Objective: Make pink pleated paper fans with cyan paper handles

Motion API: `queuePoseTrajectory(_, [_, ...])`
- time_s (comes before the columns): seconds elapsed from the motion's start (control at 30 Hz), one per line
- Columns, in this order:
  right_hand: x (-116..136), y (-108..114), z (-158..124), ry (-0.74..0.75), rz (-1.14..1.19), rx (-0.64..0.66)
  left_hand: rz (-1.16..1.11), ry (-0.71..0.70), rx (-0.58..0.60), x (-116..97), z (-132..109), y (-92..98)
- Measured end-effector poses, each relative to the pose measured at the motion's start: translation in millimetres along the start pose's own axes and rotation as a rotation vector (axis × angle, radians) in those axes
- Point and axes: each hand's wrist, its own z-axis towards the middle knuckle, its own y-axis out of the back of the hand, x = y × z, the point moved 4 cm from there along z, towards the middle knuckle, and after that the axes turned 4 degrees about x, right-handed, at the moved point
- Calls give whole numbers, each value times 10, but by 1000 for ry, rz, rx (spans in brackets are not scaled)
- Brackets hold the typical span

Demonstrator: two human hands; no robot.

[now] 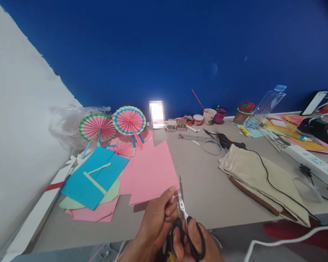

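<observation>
My left hand (160, 216) is closed at the near right corner of a pink paper sheet (155, 173), thumb on top. The sheet's near edge is raised and casts a shadow on the table. A small pale sliver shows between these fingertips and the blades. My right hand (198, 240) grips black-handled scissors (182, 205), fingers through the loops. The scissors point away from me, their blades slightly apart beside the paper's corner. More pink paper lies under and behind the sheet. To its left, a blue paper sheet (98, 178) carries pale green strips (95, 183).
Two pleated paper fans (129, 122) stand at the back left near clear plastic wrap (64, 122). A ruler (195, 137), glue gun (229, 141), folded cloth (259, 174) and power strip (314, 162) occupy the right side. Behind them are a paper cup (209, 116) and tilted plastic bottle (266, 105).
</observation>
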Motion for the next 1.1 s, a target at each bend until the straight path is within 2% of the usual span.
queuePoseTrajectory(0.17, [30, -21, 16, -20, 56, 10, 0, -3, -24, -52, -5, -4])
queuePoseTrajectory(0.47, [58, -127, 60, -58, 196, 205, 37, 0, -26, -121, -17, -64])
queuePoseTrajectory(0.6, [37, -97, 82, -86, 255, 260, 66, 20, -40, -149, 5, -43])
queuePoseTrajectory(0.73, [21, -16, 88, -87, 313, 252, 107, -55, -87, -220, 37, -22])
queuePoseTrajectory(0.93, [88, -56, 138, -94, 470, 355, 165, -17, -22, -218, 43, -74])
queuePoseTrajectory(1.1, [111, -59, 201, -64, 475, 232, 165, 10, 11, -221, 54, -95])
